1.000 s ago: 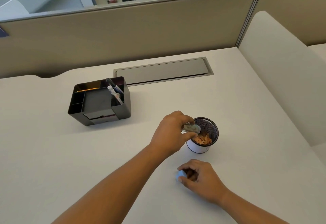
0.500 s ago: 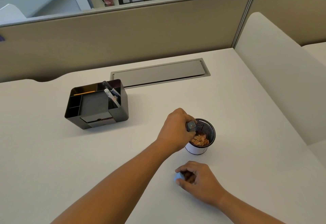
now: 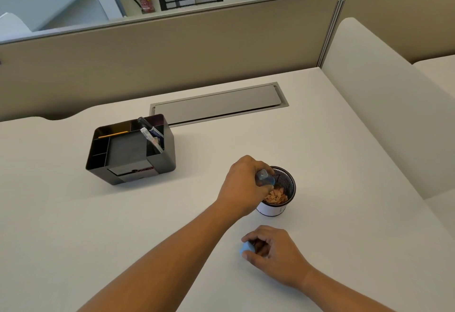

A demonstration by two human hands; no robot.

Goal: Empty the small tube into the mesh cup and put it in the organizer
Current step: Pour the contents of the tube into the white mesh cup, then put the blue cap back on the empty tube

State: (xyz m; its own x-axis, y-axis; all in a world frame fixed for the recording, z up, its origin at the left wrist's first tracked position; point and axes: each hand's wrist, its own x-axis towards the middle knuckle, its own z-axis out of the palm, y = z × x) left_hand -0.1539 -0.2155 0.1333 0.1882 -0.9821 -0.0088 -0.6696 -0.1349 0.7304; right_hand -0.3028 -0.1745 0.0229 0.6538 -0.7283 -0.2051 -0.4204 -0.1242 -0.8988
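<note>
My left hand (image 3: 242,183) grips a small clear blue tube (image 3: 264,178) and holds it tipped over the rim of the black mesh cup (image 3: 286,183). The cup has a white base and holds a heap of small orange-brown pieces (image 3: 275,196). Nearer to me, my right hand (image 3: 273,252) rests on the desk with its fingers closed around a pale blue cap (image 3: 245,250). The black desk organizer (image 3: 130,150) stands to the left, apart from both hands, with pens and a pencil in its compartments.
A grey cable-tray lid (image 3: 219,106) is set into the white desk (image 3: 320,144) behind the cup. A beige partition (image 3: 172,48) runs along the desk's far edge. A pale raised panel (image 3: 384,100) borders the desk on the right.
My left hand has turned the tube from lying sideways over the cup to pointing its mouth down into it. My right hand stays on the cap.
</note>
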